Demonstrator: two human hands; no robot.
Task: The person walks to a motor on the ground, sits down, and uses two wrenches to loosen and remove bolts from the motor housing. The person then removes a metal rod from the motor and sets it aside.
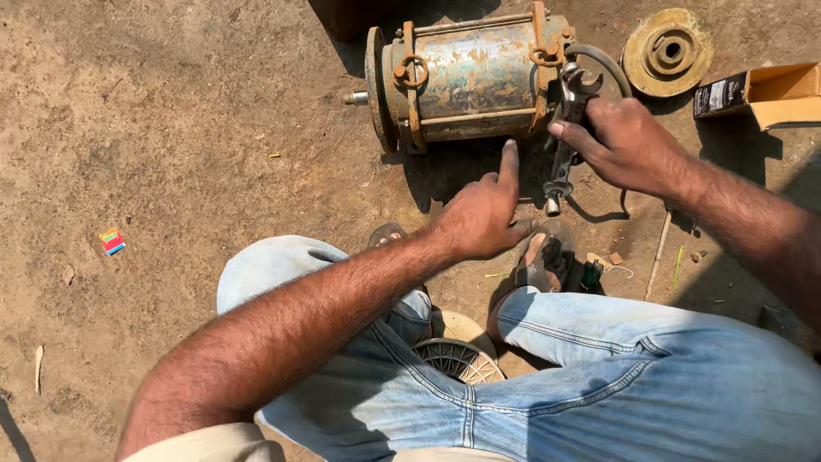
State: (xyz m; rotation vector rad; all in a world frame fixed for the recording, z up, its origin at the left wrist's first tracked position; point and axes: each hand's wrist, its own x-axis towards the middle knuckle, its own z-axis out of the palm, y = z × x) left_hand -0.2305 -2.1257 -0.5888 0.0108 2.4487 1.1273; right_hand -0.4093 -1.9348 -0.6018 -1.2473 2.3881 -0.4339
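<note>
A spanner is grasped by the right hand, with the fingers wrapped round its shaft. The open jaw of the spanner is held up against the right end of the motor, and its lower ring end hangs down just in front of the motor, above the dirt ground. The left hand is kept released and holds nothing: its index finger is stretched out towards the underside of the motor, in the motor's shadow, while the other fingers are loosely curled.

The motor, a rusty cylinder with flaking greenish paint, is laid on its side on the ground, its short shaft pointing left. A dark hose is looped at the motor's right end, just behind the spanner. A round yellowish disc is seen to the right of the motor, and an open cardboard box lies further right still. A sandalled foot is placed in front of the motor, below the spanner. Blue jeans are worn. A small coloured packet lies well to the left of the motor.
</note>
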